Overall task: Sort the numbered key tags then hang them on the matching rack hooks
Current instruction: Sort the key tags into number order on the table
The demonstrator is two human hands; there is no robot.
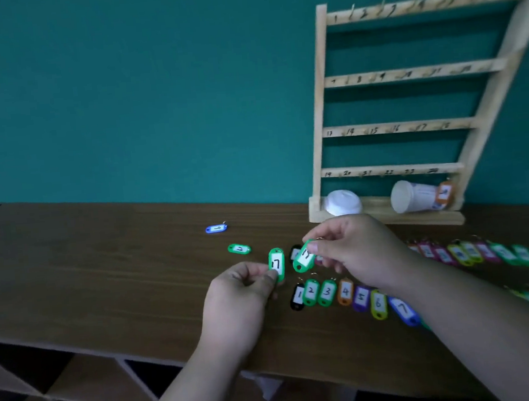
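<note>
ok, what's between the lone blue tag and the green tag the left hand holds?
A loose green tag lying on bare tabletop, seen in the head view.

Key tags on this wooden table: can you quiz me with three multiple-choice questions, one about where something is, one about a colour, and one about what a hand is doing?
1. Where is the lone blue tag?
A. Hanging on the rack
B. Lying on the table, apart from the rows
C. In the numbered near row

2. What colour is the tag marked 4?
A. Orange
B. Black
C. Green

3. What is the left hand doing?
A. Lying flat on the table
B. Reaching for the rack
C. Pinching the green tag marked 17

Answers:
1 B, it lies by itself on the bare wood.
2 A, its frame is plainly orange.
3 C, the thumb and fingers grip that tag's lower end.
</note>
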